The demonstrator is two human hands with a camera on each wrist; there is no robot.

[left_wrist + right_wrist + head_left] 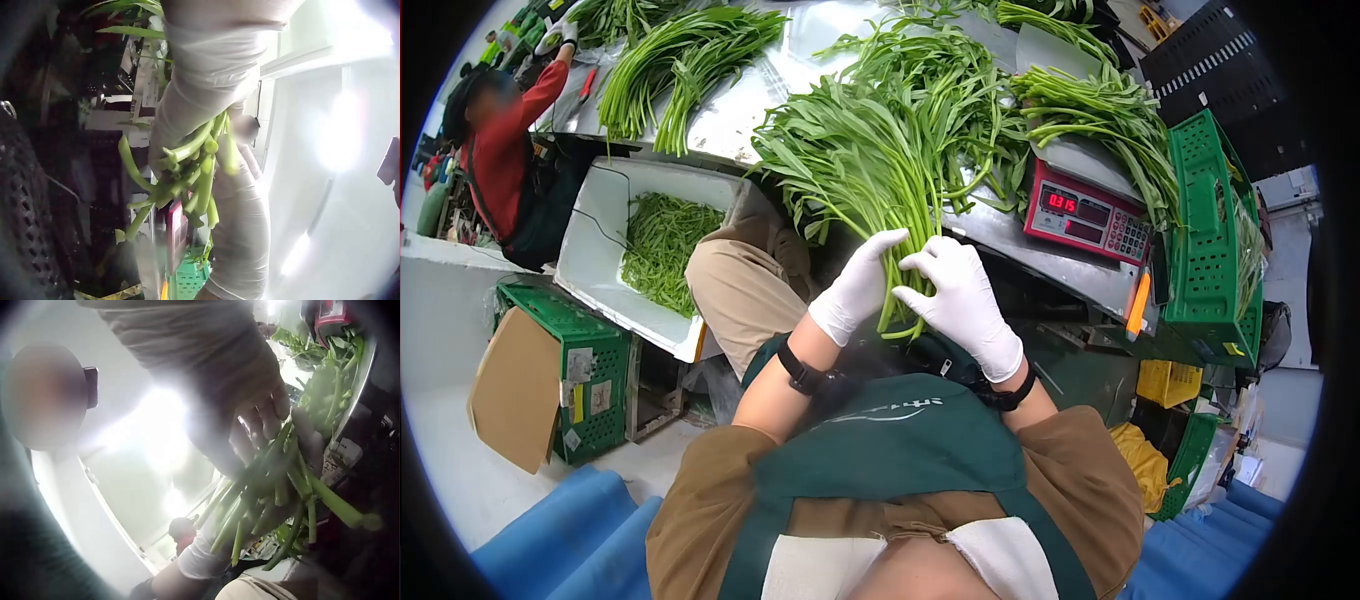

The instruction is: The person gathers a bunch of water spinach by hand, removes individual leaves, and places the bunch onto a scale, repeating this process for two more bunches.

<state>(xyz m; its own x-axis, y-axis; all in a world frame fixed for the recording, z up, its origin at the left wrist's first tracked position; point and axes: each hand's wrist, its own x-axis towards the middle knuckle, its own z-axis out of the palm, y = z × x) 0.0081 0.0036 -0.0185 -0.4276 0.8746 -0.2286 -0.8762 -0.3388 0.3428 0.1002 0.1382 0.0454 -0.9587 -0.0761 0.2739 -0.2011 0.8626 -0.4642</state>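
A bunch of water spinach [855, 160] stands out in front of me, its leaves spread toward the table and its stem ends toward my apron. My white-gloved left hand [858, 285] grips the stems from the left, thumb across them. On the other side my right hand [960, 295], also gloved, holds the lower stems with curled fingers and thumb. Cut ends of uneven length [203, 165] jut out between the hands in the left wrist view. Seen from the right wrist, several loose stems [231, 528] fan out below the fingers.
More greens [950, 90] are heaped on the metal table [805, 35]. A red scale [1090, 215] reading 0.315 carries another bunch, beside a green crate [1200, 230] and an orange-handled tool [1138, 305]. At left are a foam box [580, 235] of trimmings and a person in red [495, 160].
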